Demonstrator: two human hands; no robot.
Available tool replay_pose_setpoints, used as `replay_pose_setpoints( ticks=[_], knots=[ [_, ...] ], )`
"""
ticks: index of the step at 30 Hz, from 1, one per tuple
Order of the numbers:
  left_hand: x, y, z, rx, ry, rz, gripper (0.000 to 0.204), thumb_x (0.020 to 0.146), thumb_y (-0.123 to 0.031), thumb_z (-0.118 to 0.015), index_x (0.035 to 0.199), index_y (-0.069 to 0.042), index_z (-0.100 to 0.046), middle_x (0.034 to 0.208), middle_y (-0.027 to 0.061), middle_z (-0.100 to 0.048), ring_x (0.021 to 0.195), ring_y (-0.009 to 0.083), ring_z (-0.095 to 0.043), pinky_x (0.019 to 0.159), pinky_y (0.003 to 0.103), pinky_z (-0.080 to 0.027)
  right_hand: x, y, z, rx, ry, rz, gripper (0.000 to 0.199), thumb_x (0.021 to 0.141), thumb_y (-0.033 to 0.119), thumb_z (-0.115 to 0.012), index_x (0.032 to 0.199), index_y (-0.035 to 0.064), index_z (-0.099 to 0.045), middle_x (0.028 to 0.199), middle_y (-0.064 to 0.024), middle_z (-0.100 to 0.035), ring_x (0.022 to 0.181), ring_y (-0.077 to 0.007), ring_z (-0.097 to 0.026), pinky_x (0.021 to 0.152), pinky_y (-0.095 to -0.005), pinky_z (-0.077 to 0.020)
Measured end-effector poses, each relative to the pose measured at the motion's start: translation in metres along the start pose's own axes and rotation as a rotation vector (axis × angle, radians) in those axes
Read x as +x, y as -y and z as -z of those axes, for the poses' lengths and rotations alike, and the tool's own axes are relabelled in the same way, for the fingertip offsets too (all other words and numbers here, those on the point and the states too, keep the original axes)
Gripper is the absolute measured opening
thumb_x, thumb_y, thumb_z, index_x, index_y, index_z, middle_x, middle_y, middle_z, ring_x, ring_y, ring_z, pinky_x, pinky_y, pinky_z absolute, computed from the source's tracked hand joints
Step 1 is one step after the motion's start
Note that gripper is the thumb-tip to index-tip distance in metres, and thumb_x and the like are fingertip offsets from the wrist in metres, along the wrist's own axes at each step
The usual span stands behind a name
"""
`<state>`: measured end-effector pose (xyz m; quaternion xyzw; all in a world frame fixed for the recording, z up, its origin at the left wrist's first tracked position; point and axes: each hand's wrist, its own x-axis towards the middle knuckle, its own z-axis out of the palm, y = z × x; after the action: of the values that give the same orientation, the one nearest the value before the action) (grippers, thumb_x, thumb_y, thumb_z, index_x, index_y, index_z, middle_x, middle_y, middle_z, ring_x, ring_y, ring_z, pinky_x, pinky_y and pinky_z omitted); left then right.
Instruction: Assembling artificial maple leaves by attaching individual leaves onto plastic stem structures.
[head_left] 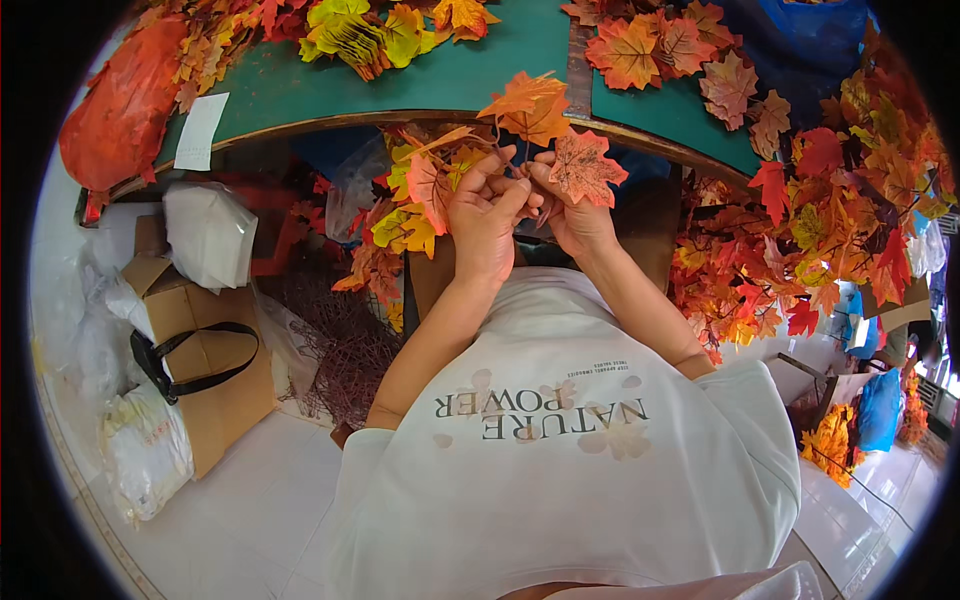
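Observation:
My left hand (487,215) and my right hand (570,210) meet just below the near edge of a green table (480,70). Together they pinch a sprig of artificial maple leaves (535,115), orange and red, that sticks up between them. A reddish leaf (585,165) of the sprig lies against my right fingers. A stem of orange and yellow leaves (420,190) hangs to the left of my left hand. Both forearms come up from my white shirt at the lower middle.
Loose artificial leaves (650,50) lie on the table top, with a yellow bunch (355,30) at the far left. A big heap of leaf branches (830,210) fills the right side. At left stand a cardboard box (205,350), white bags (210,235) and a bundle of bare twigs (340,340).

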<state>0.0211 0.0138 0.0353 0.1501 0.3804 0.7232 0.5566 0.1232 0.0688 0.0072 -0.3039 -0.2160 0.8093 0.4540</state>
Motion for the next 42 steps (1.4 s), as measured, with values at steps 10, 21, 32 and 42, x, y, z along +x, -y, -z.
replay_pose_setpoints(
  ticks=[10,21,32,42],
  knots=[
    [0.001,-0.001,0.0,0.013,0.019,-0.004,0.036,0.08,0.007,-0.058,0.115,0.001,-0.053,0.076,0.003,-0.06,0.065,0.0108,-0.061,0.06,0.023,-0.051,0.001,-0.005,0.005,0.093,0.012,-0.029,0.021,0.081,0.005,-0.067,0.098,0.004,-0.055,0.089,-0.0059,-0.061,0.08,-0.0146,-0.063,0.067,-0.0235,-0.0532],
    [-0.001,0.003,0.009,0.054,0.043,-0.016,0.036,0.081,0.005,-0.06,0.115,0.001,-0.054,0.076,0.0038,-0.062,0.067,0.0121,-0.063,0.059,0.023,-0.052,-0.008,-0.006,0.01,-0.033,0.054,0.022,0.017,0.083,0.005,-0.064,0.097,0.0063,-0.054,0.088,-0.0073,-0.063,0.075,-0.0151,-0.062,0.062,-0.0273,-0.051],
    [0.027,-0.008,0.005,-0.049,-0.025,-0.041,0.02,0.082,0.001,-0.063,0.1,0.002,-0.056,0.089,0.0074,-0.062,0.075,0.018,-0.065,0.067,0.026,-0.054,-0.033,0.01,0.009,-1.108,0.035,0.746,0.021,0.079,0.001,-0.065,0.1,0.0015,-0.063,0.079,-0.0061,-0.063,0.067,-0.0153,-0.058,0.059,-0.0236,-0.046],
    [-0.017,0.002,-0.028,-0.03,0.306,0.037,0.036,0.091,-0.017,-0.054,0.121,0.003,-0.047,0.112,0.0101,-0.054,0.104,0.0199,-0.054,0.092,0.033,-0.042,-0.047,0.057,-0.014,-1.175,0.064,1.242,0.009,0.08,0.004,-0.063,0.089,0.004,-0.064,0.091,-0.0102,-0.062,0.09,-0.0264,-0.058,0.079,-0.0325,-0.0467]
  ],
)
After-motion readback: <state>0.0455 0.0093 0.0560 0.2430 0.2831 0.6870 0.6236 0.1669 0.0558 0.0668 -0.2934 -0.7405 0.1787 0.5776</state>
